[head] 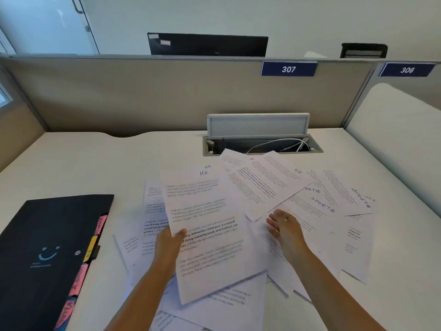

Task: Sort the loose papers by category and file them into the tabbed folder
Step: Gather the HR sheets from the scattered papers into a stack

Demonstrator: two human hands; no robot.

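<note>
Clearly, desk (71, 163): it carries the whole job, with the papers and the folder lying on it and the hands working over its middle.
Progress: early, by my judgement; nothing looks filed, and all the sheets lie outside the folder.
Loose papers (317, 206): fanned out around and beyond both hands, marked "HR" and "SPORTS" by pen in their corners, overlapping and unsorted.
Folder (47, 247): closed, dark, well to the left of the left hand, with coloured tabs along its near-hand edge.
Left to do: gather each category, open the folder, slip each stack behind its tab.
HR sheet (205, 225): lifted off the pile, tilted, between the two hands.
Left hand (170, 242): thumb on top, fingers beneath, pinching the HR sheet's left edge.
Right hand (285, 226): fingers loosely spread, holding nothing, over the papers just right of the HR sheet; whether it touches them I cannot tell.
</note>
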